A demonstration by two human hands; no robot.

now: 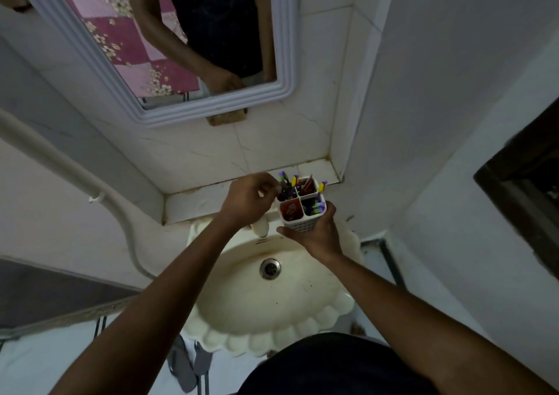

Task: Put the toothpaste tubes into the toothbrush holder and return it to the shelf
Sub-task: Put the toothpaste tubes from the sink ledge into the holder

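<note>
A white toothbrush holder with four compartments hangs above the sink's back edge, gripped from below by my right hand. Toothbrushes with purple and yellow handles stick out of the back compartments. A red toothpaste tube fills the front left compartment. Another reddish tube stands in the back right one. My left hand is at the holder's back left compartment, its fingers pinched at a toothbrush there. The tiled shelf lies just behind the holder.
A cream scalloped sink with a metal drain sits below my hands. A cream tap stands at its back. A white-framed mirror hangs above the shelf. A white pipe runs down the left wall.
</note>
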